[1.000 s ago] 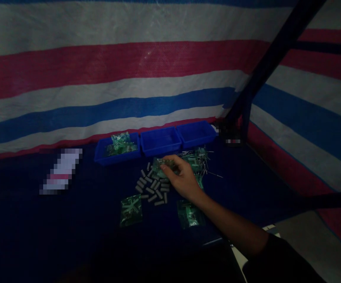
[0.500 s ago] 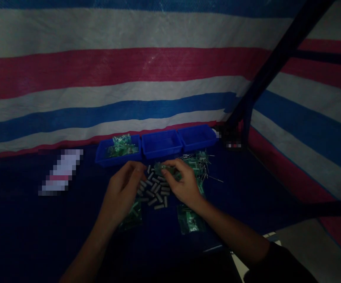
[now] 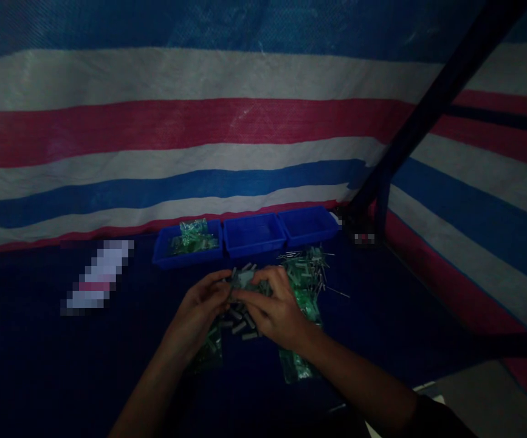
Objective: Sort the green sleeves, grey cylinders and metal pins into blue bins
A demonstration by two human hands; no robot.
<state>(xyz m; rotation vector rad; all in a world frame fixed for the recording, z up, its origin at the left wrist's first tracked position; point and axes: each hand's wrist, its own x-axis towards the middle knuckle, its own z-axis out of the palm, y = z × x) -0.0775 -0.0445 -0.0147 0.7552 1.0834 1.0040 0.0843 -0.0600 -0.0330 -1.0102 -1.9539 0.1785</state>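
My left hand (image 3: 202,307) and my right hand (image 3: 272,307) meet over the dark table, both pinching a small clear green-tinted bag (image 3: 244,278) held between them. Under the hands lie several small grey cylinders (image 3: 240,322). More small green bags rest on the table: one (image 3: 208,356) beneath my left wrist, another (image 3: 296,365) beneath my right forearm. To the right of my right hand is a heap of thin metal pins and green bags (image 3: 309,267).
Three blue bins stand in a row at the back: the left bin (image 3: 163,255) holds green bags, the middle bin (image 3: 254,234) and right bin (image 3: 309,225) look empty. A striped tarp (image 3: 199,121) forms the wall behind. A dark pole (image 3: 431,103) slants at right.
My left hand came into view and joined my right hand on the small bag. Both hands drew nearer to me, lifting the bag off the pile. The view tilted slightly.
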